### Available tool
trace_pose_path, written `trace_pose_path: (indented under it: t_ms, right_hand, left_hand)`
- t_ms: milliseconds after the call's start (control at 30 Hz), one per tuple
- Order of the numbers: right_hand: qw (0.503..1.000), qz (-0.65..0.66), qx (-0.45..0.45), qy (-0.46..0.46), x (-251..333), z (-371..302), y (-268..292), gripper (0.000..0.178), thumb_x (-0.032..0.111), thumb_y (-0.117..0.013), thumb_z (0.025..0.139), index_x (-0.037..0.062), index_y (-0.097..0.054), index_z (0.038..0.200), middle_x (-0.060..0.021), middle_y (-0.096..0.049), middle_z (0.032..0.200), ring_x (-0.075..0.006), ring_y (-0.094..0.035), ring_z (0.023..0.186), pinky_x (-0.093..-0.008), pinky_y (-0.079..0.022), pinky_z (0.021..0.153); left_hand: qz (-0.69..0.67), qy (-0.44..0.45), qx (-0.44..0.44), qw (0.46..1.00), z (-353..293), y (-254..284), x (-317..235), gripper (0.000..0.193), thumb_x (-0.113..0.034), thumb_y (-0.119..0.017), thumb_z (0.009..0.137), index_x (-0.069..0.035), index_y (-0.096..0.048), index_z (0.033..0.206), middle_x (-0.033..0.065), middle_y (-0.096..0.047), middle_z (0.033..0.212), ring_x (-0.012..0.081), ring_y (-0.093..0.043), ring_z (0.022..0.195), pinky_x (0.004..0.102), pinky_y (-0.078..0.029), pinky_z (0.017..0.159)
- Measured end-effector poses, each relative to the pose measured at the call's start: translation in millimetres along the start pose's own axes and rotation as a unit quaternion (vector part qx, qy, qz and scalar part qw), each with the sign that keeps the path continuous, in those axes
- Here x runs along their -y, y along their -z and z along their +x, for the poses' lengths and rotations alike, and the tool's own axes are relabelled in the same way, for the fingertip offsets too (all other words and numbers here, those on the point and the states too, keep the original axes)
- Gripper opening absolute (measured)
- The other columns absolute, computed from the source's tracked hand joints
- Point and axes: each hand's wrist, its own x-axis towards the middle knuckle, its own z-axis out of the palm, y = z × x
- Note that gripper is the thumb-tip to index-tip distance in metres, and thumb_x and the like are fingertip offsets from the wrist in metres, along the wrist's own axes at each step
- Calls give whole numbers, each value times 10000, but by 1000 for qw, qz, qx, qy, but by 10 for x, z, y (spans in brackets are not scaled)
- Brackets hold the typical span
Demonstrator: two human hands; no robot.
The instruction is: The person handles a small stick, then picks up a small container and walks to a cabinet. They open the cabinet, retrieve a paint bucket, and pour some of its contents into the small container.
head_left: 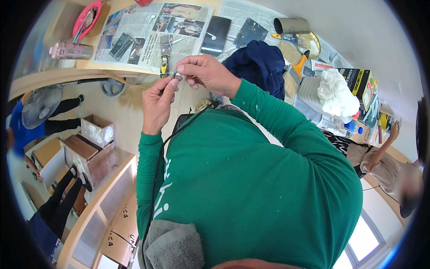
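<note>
Above the table's near edge, my left hand [159, 105] and my right hand [208, 75] meet fingertip to fingertip, both closed in a pinch. A thin white earphone cord [173, 48] runs down from the newspaper to my right fingers. Something small and dark shows at my left fingertips, too small to name. One white earbud [211, 36] lies by a black phone [216, 36]. Just beyond my hands lies a yellow-and-black handled scraper [165, 60], its handle end partly hidden behind my fingers.
Newspaper [148, 33] covers the table. To the right are dark blue cloth [257, 65], a brush [286, 38], an orange-handled tool [301, 65], white rags [336, 96] and a black-and-yellow box [358, 83]. A tumbler [71, 50] stands left. Other people work at both sides.
</note>
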Motion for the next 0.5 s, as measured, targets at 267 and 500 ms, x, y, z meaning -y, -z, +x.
trace_pose_path:
  t_ms: [267, 500]
  right_hand:
    - [990, 102, -7, -99, -112, 118, -204, 128, 158, -697, 980, 36, -687, 1018, -15, -638, 889, -78, -519, 661, -242, -435, 538]
    - [987, 115, -10, -110, -241, 130, -334, 168, 144, -702, 987, 14, -670, 1088, -24, -643, 905, -78, -519, 658, -240, -429, 523]
  left_hand:
    - [-72, -9, -8, 997, -110, 135, 203, 238, -194, -656, 1061, -18, -751, 1190, -35, -631, 858, 34, -478, 669, 197, -369, 569]
    - [-164, 8, 2, 987, -220, 219, 283, 249, -206, -602, 1088, -8, -729, 1170, -32, -623, 857, 31, -459, 623, 195, -326, 522]
